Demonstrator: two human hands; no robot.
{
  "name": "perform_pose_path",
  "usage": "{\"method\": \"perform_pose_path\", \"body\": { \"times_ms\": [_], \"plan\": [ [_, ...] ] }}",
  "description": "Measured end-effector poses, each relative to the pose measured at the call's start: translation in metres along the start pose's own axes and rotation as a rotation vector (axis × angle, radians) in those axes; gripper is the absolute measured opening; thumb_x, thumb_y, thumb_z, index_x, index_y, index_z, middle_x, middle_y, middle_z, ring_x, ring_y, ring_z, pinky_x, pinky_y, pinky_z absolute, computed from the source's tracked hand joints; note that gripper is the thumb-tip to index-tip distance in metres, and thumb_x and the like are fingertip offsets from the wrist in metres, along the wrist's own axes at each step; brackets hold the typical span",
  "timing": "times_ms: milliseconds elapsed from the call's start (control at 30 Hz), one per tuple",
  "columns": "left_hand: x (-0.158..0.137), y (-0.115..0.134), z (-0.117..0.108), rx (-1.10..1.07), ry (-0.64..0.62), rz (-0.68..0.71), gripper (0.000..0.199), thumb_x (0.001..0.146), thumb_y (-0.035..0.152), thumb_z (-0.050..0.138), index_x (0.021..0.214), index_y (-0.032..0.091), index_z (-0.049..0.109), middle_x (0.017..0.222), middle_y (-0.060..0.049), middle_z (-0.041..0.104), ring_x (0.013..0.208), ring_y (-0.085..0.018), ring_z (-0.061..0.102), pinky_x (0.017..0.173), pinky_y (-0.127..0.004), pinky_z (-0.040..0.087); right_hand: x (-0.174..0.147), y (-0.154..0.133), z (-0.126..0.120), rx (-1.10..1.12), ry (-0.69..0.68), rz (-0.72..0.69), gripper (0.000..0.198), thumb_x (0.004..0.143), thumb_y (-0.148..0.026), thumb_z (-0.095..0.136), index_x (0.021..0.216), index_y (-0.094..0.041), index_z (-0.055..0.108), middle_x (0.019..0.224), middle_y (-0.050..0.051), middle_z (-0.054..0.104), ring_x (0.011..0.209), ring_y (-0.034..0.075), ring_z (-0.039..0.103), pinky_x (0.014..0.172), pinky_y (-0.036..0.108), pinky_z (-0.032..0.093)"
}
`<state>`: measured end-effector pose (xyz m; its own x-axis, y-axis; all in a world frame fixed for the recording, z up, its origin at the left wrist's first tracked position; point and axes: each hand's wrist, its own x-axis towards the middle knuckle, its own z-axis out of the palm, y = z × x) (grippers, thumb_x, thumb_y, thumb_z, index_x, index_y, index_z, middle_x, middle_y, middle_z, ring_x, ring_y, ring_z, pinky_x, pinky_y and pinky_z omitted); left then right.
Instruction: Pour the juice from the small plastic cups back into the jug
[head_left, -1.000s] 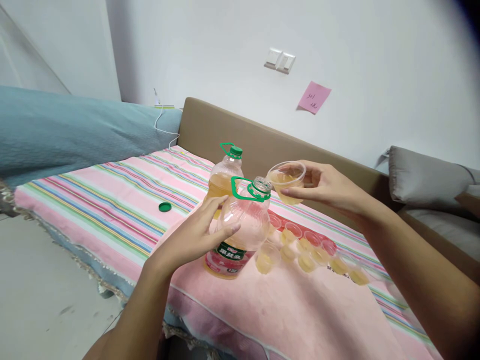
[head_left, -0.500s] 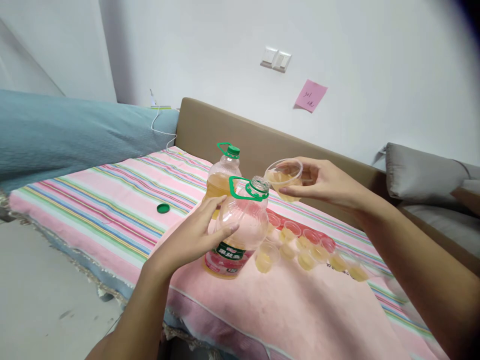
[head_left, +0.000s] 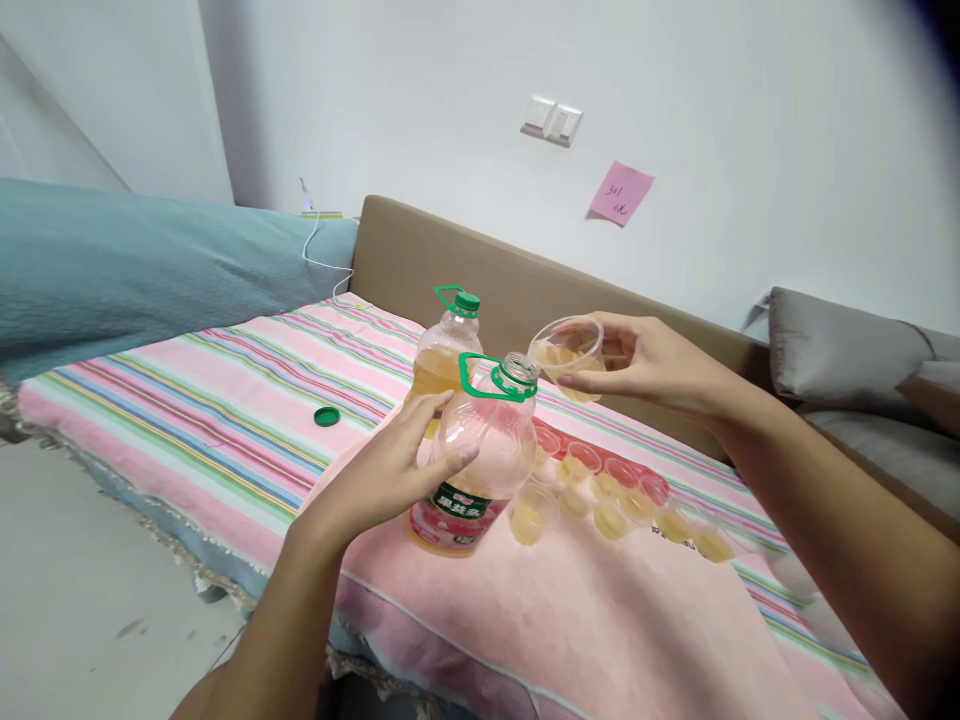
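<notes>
My left hand (head_left: pixel 405 462) is wrapped against the near side of a large clear juice bottle (head_left: pixel 487 450), which stands upright with its mouth uncapped and a green carry ring around its neck. Pale yellow liquid shows low in it. A clear plastic cup (head_left: pixel 568 358) is gripped by my right hand (head_left: pixel 630 362), tilted a little, its rim close beside the bottle's mouth. Yellow liquid sits in the cup. Whether rim and mouth touch I cannot tell. Behind stands a second juice bottle (head_left: pixel 442 365), fuller and capped in green.
Several clear cups of yellow liquid (head_left: pixel 611 520) stand in rows to the right of the bottles. A loose green cap (head_left: pixel 326 416) lies on the striped bedcover (head_left: pixel 225 400). Grey cushions (head_left: pixel 832 345) rest at the right, and a brown headboard (head_left: pixel 510 250) runs along the wall.
Almost nothing differs. The cup in my right hand has shifted very slightly; my left hand and the bottles have stayed in place.
</notes>
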<state>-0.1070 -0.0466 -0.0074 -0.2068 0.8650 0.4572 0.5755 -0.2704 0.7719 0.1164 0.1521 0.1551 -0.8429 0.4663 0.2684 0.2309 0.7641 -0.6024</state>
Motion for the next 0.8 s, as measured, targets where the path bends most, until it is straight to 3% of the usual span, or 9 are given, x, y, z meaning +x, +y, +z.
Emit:
{"method": "perform_pose_path", "body": {
  "times_ms": [800],
  "plan": [
    [0.001,-0.002,0.001,0.01,-0.001,0.009,0.044,0.108,0.061,0.066,0.146,0.042,0.054,0.15,0.009,0.061,0.142,-0.016,0.055,0.117,-0.031,0.04,0.001,-0.011,-0.004,-0.104,-0.064,0.004,0.056,0.083,-0.052,0.091,0.133,-0.031,0.08,0.12,0.004,0.084,0.106,0.03,0.079,0.092,0.042,0.065]
  ]
}}
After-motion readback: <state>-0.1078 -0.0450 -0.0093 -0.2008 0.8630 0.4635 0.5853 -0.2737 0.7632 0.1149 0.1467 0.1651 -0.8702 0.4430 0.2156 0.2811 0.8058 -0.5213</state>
